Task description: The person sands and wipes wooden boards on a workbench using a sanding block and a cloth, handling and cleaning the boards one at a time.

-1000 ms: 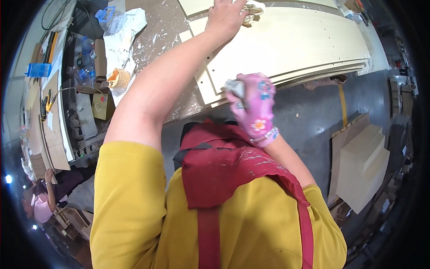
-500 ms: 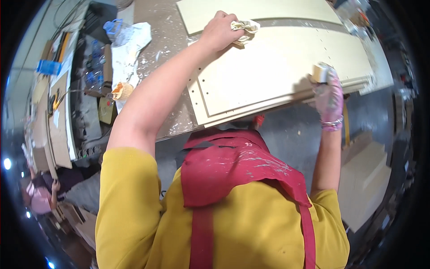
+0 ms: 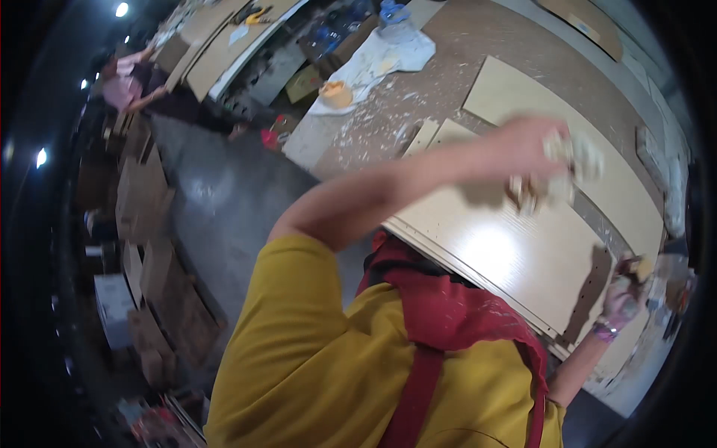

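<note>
A crumpled cream cloth (image 3: 573,160) is gripped in my left hand (image 3: 523,145), which is smeared by motion above a stack of pale wood panels (image 3: 538,239). The top panel shines in the middle and has small dark holes near its right end. At that end is my right hand (image 3: 621,299), in a stained pinkish glove, closed around a small yellowish block (image 3: 640,269). Its exact kind is unclear. Beyond the stack lies another pale panel (image 3: 515,93), separated from it by a narrow gap.
White smears cover the brown worktable (image 3: 366,145). On its left part are an orange-rimmed tub (image 3: 336,94), a white cloth (image 3: 407,56) and a blue plastic jug (image 3: 393,11). Another person (image 3: 138,86) handles boards at far left; cardboard pieces (image 3: 179,313) stand on the floor.
The view has turned, swinging the table to the right. My left hand has carried the cloth rightward across the panels; my right hand stays near their right end with the block.
</note>
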Motion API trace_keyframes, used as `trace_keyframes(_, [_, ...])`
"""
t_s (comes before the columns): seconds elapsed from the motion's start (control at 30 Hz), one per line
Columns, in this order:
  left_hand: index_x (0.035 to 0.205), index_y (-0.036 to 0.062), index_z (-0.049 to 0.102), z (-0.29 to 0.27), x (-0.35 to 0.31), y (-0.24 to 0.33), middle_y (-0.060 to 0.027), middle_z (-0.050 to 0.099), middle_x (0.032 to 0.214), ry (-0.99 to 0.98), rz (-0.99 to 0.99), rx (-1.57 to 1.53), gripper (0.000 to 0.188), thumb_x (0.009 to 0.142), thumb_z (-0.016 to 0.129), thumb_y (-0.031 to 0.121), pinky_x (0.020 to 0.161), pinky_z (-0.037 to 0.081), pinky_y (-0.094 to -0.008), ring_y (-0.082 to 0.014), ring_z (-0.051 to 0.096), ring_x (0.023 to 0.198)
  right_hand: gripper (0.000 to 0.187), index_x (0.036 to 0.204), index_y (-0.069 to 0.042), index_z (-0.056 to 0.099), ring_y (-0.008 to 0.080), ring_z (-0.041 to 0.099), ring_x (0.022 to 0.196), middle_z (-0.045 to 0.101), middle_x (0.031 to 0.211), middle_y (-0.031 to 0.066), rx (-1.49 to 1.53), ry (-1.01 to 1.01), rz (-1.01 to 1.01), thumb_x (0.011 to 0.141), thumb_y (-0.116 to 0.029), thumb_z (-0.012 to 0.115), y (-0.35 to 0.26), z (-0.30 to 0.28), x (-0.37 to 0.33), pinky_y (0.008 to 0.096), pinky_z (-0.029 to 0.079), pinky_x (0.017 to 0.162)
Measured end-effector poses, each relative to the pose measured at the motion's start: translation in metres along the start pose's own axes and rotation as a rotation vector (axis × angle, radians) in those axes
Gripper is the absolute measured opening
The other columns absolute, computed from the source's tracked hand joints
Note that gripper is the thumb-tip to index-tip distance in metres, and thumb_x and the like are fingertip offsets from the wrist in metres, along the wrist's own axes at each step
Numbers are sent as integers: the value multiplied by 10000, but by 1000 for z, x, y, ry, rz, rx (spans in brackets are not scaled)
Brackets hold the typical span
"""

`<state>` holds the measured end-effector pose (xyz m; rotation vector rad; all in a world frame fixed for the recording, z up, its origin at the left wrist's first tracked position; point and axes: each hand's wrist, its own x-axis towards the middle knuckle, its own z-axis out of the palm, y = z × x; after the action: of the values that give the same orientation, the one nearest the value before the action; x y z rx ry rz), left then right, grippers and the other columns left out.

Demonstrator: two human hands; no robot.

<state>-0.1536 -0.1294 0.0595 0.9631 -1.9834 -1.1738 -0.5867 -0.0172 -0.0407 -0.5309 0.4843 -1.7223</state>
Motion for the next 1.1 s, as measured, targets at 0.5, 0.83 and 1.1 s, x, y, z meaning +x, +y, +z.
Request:
trace_keyframes(0.5, [1021,133,609,101,-87,-59,-89,580,1078,-8,232,311,334,727,649,286,894,430,-403,-259,546,1025,401,1145,-71,522,290,627,805,627,893,153,-1148,-1496,160,800,-257,606,317,294,39,368,487,722])
trace_keyframes(0.83, [1087,55,567,91,-81,-62,-77,629,951,462,577,299,379,801,624,297,492,523,-272,-168,629,609,372,1106,-131,543,284,594,811,599,910,85,-1452,-1909,-19,757,-218,638,350,304,41,404,464,734])
trace_keyframes(1.1, [1076,94,570,95,-86,-64,-96,599,1031,-99,79,-28,361,771,645,272,778,494,-372,-244,594,891,340,1082,-142,524,269,598,825,578,928,74,-1298,-1983,3,757,-174,619,350,299,30,394,464,757])
